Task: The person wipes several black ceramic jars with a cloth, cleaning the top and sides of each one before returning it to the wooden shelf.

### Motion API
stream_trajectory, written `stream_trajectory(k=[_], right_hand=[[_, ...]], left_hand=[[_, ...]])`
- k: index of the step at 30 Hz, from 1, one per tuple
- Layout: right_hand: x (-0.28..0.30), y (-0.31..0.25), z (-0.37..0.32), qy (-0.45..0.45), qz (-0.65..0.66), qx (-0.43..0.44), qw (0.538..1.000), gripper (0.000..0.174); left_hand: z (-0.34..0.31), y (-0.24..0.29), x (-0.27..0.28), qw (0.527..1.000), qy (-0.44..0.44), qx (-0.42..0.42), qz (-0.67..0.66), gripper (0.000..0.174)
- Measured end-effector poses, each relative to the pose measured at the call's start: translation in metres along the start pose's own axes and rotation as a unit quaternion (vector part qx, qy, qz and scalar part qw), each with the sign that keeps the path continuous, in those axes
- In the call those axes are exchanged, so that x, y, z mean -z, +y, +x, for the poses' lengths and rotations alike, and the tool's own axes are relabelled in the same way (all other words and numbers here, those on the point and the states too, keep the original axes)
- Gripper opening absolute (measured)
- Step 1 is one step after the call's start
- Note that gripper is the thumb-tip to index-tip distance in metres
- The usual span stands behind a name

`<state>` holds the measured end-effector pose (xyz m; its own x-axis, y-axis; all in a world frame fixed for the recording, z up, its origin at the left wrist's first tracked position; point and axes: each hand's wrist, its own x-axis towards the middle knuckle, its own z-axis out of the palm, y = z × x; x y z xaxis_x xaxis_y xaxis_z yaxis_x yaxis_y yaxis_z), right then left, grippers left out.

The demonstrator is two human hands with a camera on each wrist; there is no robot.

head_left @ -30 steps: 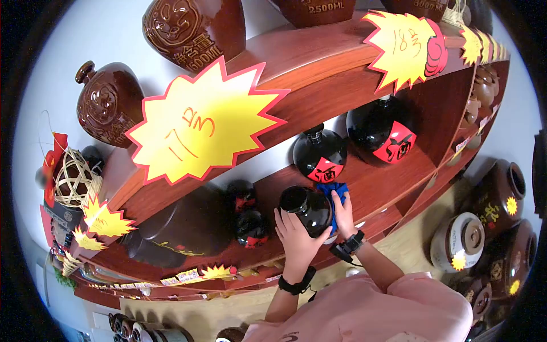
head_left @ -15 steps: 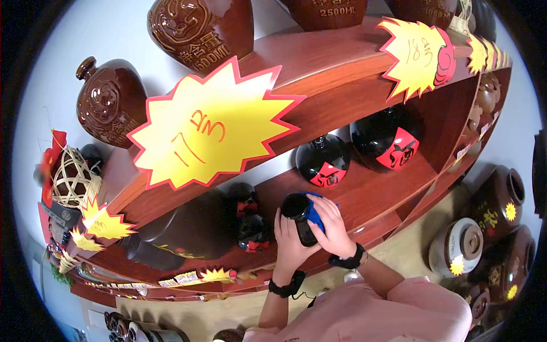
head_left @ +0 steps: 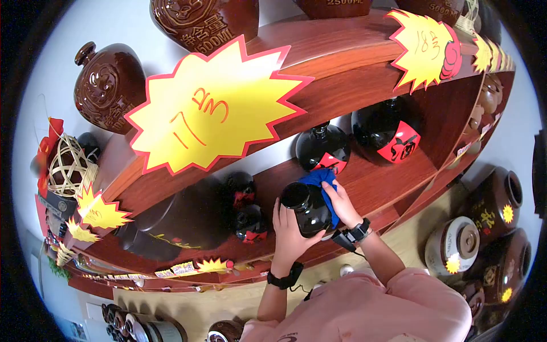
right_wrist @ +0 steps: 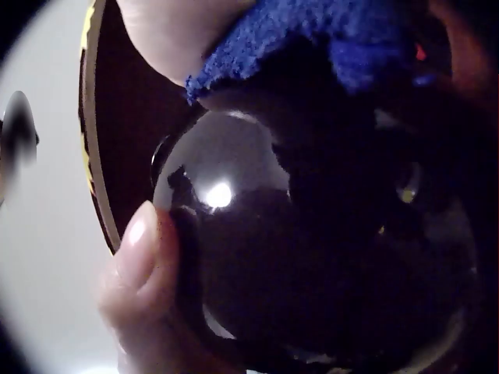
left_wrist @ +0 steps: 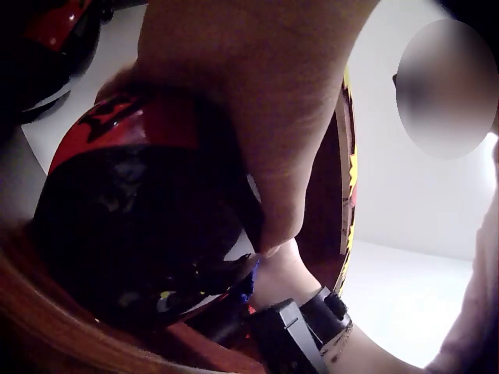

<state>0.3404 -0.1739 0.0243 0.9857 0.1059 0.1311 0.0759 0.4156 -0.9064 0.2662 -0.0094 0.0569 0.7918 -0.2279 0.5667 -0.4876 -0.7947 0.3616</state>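
A glossy black wine bottle [head_left: 314,215] with a round body and short neck is held between both hands at the front of the shelf. My left hand [head_left: 289,235] grips its left side, fingers spread over the body and thumb along the near side. In the left wrist view the bottle [left_wrist: 132,226] shows a red label patch under that hand. A blue cloth [head_left: 322,181] is bunched in my right hand [head_left: 345,208] against the bottle's right side. The right wrist view has the fuzzy cloth [right_wrist: 288,39] lying along the bottle's shiny surface.
Behind stand two larger black bottles with red labels, one medium [head_left: 322,149] and one big [head_left: 379,134]. Two small black bottles [head_left: 250,221] are at the left. A yellow price sign [head_left: 211,108] juts from the upper shelf edge. Big jars [head_left: 453,245] stand at the right.
My right hand went over the bottle's near side with the cloth, then drew back to its right side. The bottle tipped more upright and leaned again. My left hand kept its hold.
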Motion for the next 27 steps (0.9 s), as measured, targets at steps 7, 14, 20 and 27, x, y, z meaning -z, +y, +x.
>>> stream_trajectory(k=[7, 14, 20, 27], right_hand=[[0.025, 0.052, -0.006, 0.065, 0.029, -0.029, 0.997, 0.033], [0.032, 0.066, -0.004, 0.075, 0.022, -0.024, 0.997, 0.036], [0.008, 0.042, -0.038, 0.154, -0.073, 0.047, 0.984, 0.037], [-0.021, -0.04, -0.035, -0.03, -0.439, 0.324, 0.838, 0.04]], left_hand=[[0.003, 0.026, 0.012, 0.995, -0.013, 0.091, 0.042, 0.111], [-0.002, 0.022, 0.006, 0.989, -0.02, 0.116, 0.086, 0.108], [0.003, 0.003, 0.018, 0.996, -0.054, 0.066, -0.014, 0.107], [0.002, -0.007, 0.018, 0.994, -0.082, 0.052, -0.042, 0.108]])
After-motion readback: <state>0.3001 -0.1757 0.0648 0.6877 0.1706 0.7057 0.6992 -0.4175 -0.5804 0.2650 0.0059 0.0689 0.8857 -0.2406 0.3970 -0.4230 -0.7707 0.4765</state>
